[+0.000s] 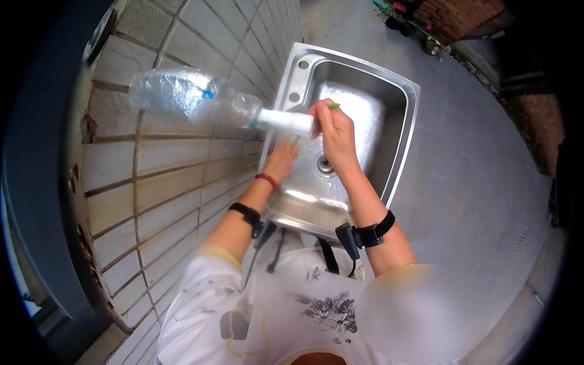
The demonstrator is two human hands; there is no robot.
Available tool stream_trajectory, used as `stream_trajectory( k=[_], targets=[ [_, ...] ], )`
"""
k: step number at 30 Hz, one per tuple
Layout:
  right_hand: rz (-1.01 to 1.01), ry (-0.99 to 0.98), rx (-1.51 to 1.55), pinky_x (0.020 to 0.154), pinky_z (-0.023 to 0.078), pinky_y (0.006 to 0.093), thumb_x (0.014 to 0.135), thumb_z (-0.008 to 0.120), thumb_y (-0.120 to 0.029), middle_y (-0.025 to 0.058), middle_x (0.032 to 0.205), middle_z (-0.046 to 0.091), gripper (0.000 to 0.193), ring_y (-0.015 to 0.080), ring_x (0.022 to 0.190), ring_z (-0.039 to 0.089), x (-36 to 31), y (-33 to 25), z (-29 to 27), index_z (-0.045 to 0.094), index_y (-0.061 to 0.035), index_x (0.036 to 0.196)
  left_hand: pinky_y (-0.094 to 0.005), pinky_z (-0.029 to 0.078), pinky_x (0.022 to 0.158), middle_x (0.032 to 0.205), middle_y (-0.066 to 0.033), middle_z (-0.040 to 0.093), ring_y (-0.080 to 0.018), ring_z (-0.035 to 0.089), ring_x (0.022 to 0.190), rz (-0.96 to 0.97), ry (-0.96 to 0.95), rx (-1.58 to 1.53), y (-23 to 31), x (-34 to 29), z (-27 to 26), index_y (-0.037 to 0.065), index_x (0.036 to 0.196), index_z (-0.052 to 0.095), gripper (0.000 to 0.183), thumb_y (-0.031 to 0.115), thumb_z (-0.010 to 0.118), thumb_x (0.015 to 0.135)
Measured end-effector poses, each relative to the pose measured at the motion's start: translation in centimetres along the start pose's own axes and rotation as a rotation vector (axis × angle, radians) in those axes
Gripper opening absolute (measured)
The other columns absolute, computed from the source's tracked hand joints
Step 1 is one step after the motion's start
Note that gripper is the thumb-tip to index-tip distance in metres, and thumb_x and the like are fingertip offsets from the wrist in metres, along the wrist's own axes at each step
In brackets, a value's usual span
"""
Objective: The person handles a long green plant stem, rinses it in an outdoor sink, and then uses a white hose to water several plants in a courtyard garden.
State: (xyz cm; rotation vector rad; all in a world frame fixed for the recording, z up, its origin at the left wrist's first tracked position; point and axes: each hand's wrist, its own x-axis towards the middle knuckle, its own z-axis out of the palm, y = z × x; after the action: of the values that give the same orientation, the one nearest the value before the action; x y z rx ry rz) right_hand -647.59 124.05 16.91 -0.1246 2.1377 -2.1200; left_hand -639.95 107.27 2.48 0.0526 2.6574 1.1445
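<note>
Curling inward, the fingers of the right hand (334, 131) are drawn close together with the thumb laid against them, pinching a small, thin green strip (334, 106) whose end pokes out at the top of the grip. Just left of those fingertips is the end of a smooth white plastic cylinder (286, 121); they look to meet it, though whether they press on it cannot be told. Farther left of the fingers, a clear, crinkled plastic bottle-shaped container (182, 97) with a small blue patch adjoins the cylinder's other end. Below the cylinder and to the lower left of the right fingers, the left hand (283, 159) reaches forward; its fingertips are blurred and partly hidden, with a hint of green beside them, so how far they are spread, and whether they hold anything, cannot be told. Beneath both sets of fingers lies a rectangular stainless steel sink (395, 121), its round metal drain (325, 164) below the right fingers and to the right of the left ones. Beyond the left fingers, farther left, stands a pale tiled wall (173, 210).
</note>
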Motion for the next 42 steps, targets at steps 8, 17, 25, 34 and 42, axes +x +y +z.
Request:
stream_trajectory(
  k=[8, 17, 25, 34, 42],
  targets=[
    [0.022, -0.059, -0.129, 0.059, 0.047, 0.0239, 0.095, 0.047, -0.012, 0.0053, 0.080, 0.061, 0.017, 0.0098, 0.065, 0.056, 0.4, -0.7, -1.3, 0.060, -0.0004, 0.098, -0.0471, 0.042, 0.087, 0.104, -0.0276, 0.058, -0.0431, 0.056, 0.098, -0.241, -0.231, 0.063, 0.0, -1.7, 1.4, -0.001, 0.102, 0.052, 0.020, 0.016, 0.049, 0.092],
    [0.152, -0.223, -0.055, 0.069, 0.050, 0.0341, 0.077, 0.063, -0.003, 0.0136, 0.084, 0.066, 0.016, 0.0280, 0.075, 0.065, 1.0, 5.5, 4.5, 0.062, -0.0028, 0.093, -0.0325, 0.053, 0.071, 0.084, -0.0105, 0.070, -0.0243, 0.069, 0.074, -0.165, -0.032, 0.110, 6.9, -3.2, -5.0, 0.003, 0.099, 0.064, 0.015, 0.008, 0.060, 0.085],
    [-0.119, -0.234, -0.191, 0.077, 0.048, 0.0371, 0.081, 0.060, -0.004, 0.0152, 0.095, 0.059, 0.013, 0.0283, 0.090, 0.061, -2.6, 5.5, 0.9, 0.064, -0.0050, 0.094, -0.0265, 0.052, 0.063, 0.107, -0.0071, 0.063, -0.0171, 0.064, 0.078, 0.427, 0.448, 0.233, 21.3, -3.9, -12.6, 0.006, 0.106, 0.063, 0.028, 0.003, 0.068, 0.079],
    [0.199, 0.061, 0.009, 0.071, 0.048, 0.0256, 0.086, 0.060, -0.005, 0.0067, 0.093, 0.058, 0.013, 0.0151, 0.082, 0.060, -15.3, 6.8, -15.7, 0.068, -0.0044, 0.095, -0.0339, 0.052, 0.077, 0.119, -0.0036, 0.058, -0.0236, 0.059, 0.100, 0.487, 0.243, 0.781, 22.7, -1.7, -11.9, 0.015, 0.123, 0.054, 0.044, 0.002, 0.060, 0.081],
    [0.273, 0.420, 0.155, 0.069, 0.052, 0.0235, 0.085, 0.062, -0.004, 0.0066, 0.094, 0.066, 0.011, 0.0143, 0.079, 0.066, -25.9, 7.3, -19.9, 0.066, -0.0024, 0.095, -0.0356, 0.050, 0.068, 0.097, -0.0057, 0.054, -0.0245, 0.059, 0.091, 0.502, 0.217, 0.928, 23.8, -1.2, -13.4, 0.009, 0.104, 0.055, 0.037, 0.007, 0.072, 0.071]
  ],
)
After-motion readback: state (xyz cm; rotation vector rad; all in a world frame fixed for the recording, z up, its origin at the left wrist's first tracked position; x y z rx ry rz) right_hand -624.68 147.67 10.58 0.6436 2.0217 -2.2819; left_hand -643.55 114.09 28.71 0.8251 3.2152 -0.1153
